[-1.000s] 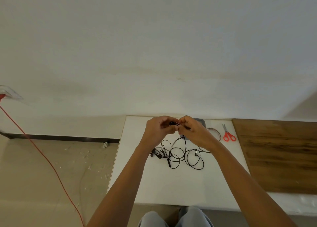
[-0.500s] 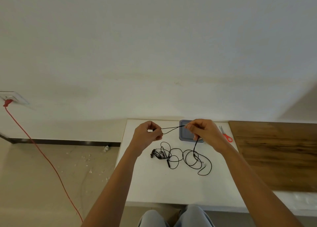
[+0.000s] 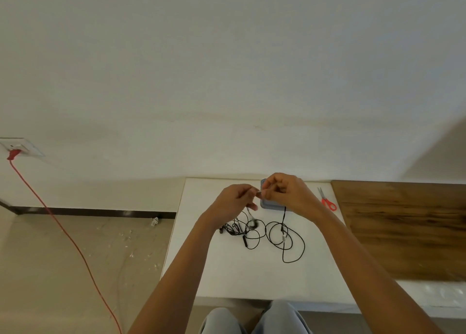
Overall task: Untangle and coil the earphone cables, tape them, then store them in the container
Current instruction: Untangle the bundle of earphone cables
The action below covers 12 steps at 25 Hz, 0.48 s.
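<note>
The left hand [image 3: 235,202] and right hand [image 3: 290,195] meet at frame centre above the white worktop [image 3: 252,270]. Each pinches a strand of the earphone cables [image 3: 253,224], probably to lift it free of the tangle lying below. The grey container [image 3: 269,206] stands just behind them.

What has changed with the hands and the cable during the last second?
The left hand and right hand, pulled apart half a second ago with the cable stretched between them, have come back together; both pinch it. The scissors and container stayed put.
</note>
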Motion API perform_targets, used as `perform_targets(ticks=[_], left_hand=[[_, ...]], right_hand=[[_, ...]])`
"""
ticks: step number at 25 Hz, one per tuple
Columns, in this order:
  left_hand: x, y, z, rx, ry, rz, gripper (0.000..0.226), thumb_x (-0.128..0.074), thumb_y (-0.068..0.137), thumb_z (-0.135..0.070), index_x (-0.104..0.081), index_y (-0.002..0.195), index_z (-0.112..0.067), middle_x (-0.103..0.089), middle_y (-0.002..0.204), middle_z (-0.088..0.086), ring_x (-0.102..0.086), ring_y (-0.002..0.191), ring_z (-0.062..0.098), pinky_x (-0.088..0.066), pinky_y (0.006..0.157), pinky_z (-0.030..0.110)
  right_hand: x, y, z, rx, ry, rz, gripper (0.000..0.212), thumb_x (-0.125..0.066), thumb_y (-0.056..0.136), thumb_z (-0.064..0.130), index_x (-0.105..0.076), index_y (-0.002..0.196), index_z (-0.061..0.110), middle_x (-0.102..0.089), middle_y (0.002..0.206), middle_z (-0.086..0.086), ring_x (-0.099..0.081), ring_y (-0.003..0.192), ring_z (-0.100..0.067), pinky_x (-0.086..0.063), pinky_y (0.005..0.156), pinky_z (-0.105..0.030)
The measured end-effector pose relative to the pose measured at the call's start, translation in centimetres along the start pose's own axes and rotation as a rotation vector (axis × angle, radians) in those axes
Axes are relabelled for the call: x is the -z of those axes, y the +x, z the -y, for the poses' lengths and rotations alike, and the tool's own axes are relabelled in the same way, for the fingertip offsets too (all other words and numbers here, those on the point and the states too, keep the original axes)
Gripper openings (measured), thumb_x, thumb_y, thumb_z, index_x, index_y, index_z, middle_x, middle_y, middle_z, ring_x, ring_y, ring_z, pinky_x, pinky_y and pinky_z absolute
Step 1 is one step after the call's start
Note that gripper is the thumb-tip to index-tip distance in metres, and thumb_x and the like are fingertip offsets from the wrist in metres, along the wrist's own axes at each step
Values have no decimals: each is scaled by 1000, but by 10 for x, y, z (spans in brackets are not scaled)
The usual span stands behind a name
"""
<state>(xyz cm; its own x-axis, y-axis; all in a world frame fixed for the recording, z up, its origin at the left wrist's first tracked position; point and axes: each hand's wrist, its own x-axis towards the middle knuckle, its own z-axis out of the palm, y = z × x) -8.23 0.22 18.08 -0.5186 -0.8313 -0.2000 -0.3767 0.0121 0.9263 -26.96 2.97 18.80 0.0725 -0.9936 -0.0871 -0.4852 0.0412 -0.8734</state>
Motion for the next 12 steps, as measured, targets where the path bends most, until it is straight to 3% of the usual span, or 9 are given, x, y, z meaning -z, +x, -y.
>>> perform_targets(ticks=[2, 4, 9, 12], left_hand=[[7, -6, 6, 33, -6, -79, 29, -41, 100, -20, -68, 92, -16, -56, 75, -2, -53, 65, 11, -55, 63, 24], [16, -12, 17, 41, 98, -215, 30, -41, 98, -20, -68, 86, -18, -52, 70, 0, -44, 61, 12, -39, 44, 13], [23, -27, 49, 156, 106, -296, 32, -44, 94, -17, -66, 72, -19, -38, 48, -10, -31, 48, 10, -29, 46, 19], [19, -37, 56, 224, 96, -226, 31, -44, 94, -25, -69, 77, -17, -61, 69, -3, -50, 64, 12, -35, 54, 18]], right_hand=[[12, -6, -3, -31, -15, 27, 8, -73, 82, 22, -67, 84, 18, -70, 72, 2, -62, 66, -7, -50, 64, -26], [23, -13, -9, -57, -51, 32, 6, -73, 82, 21, -70, 80, 17, -72, 73, 1, -62, 64, -4, -50, 63, -26], [41, -23, -20, -71, -223, -18, 6, -75, 80, 27, -73, 77, 22, -72, 72, 6, -63, 67, -6, -51, 70, -28], [34, -22, -9, -28, -136, -8, 4, -73, 82, 20, -72, 78, 18, -70, 74, 3, -62, 70, -4, -52, 75, -32]])
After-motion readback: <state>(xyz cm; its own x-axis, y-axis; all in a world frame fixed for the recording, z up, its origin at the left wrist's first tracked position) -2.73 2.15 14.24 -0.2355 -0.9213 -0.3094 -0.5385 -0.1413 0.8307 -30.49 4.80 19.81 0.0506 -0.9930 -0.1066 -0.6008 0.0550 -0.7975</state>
